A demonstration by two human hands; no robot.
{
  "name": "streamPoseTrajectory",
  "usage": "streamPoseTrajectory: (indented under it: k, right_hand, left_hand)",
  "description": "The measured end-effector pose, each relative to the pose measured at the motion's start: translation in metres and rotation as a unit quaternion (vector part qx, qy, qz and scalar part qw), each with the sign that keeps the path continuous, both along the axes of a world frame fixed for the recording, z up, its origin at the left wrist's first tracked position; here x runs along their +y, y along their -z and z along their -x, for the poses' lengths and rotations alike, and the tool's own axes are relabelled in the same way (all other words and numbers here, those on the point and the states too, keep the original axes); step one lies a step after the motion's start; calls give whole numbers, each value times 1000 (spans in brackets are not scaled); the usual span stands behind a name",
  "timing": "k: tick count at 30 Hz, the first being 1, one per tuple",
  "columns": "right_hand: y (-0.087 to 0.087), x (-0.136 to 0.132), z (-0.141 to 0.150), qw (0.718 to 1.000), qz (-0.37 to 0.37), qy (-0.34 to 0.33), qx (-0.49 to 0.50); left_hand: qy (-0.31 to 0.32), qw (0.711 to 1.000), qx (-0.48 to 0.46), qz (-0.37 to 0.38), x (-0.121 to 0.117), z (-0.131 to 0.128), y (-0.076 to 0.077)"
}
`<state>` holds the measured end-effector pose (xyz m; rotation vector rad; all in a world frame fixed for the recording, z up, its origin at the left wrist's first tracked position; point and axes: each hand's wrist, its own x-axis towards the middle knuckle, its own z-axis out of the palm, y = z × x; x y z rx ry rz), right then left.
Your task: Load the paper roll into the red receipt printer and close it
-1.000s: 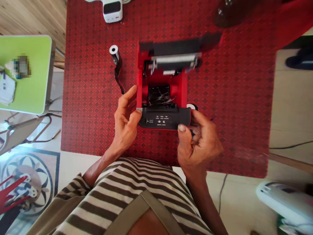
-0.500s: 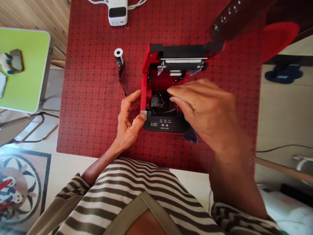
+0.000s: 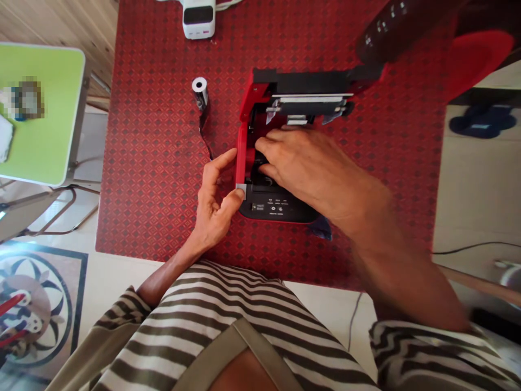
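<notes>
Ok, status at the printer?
Left hand on the red receipt printer's front corner. Right hand inside its open compartment. Small roll apart, to the left.

A red patterned cloth (image 3: 163,163) covers the table, with a small white box (image 3: 198,19) at its top edge and a dark object (image 3: 399,27) at upper right beside a red shape (image 3: 476,62). At upper left, a green folding table (image 3: 44,152) holds a blurred object (image 3: 24,100) and white papers (image 3: 5,138), with wooden boards (image 3: 61,21) behind. A patterned floor medallion (image 3: 36,309) lies at lower left. At right are a dark blue slipper (image 3: 482,122), a black cable (image 3: 476,248) and a wooden rod (image 3: 480,281).
</notes>
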<state>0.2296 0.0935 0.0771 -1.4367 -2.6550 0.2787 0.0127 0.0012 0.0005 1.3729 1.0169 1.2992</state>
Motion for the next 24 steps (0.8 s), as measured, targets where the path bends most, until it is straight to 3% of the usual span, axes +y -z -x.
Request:
streamPoseTrajectory:
  k: [5, 14, 18, 20, 21, 24]
  right_hand:
    - [-20, -10, -2, 999, -35, 17, -4]
    - [-42, -33, -18, 999, -19, 6, 29]
    - [-59, -44, -30, 992, -4, 35, 117]
    - [-61, -47, -37, 965, 57, 91, 239]
    - [-59, -47, -42, 934, 99, 124, 319]
    - [-42, -45, -54, 788, 225, 181, 543]
  left_hand:
    - [9, 1000, 9, 6, 0, 0, -3]
    - [6, 1000, 26, 10, 0, 2, -7]
    - [4, 1000, 18, -3, 0, 1, -2]
    - [5, 1000, 13, -7, 1, 1, 1]
    - [3, 1000, 12, -7, 1, 0, 2]
    - [-2, 1000, 9, -12, 2, 0, 5]
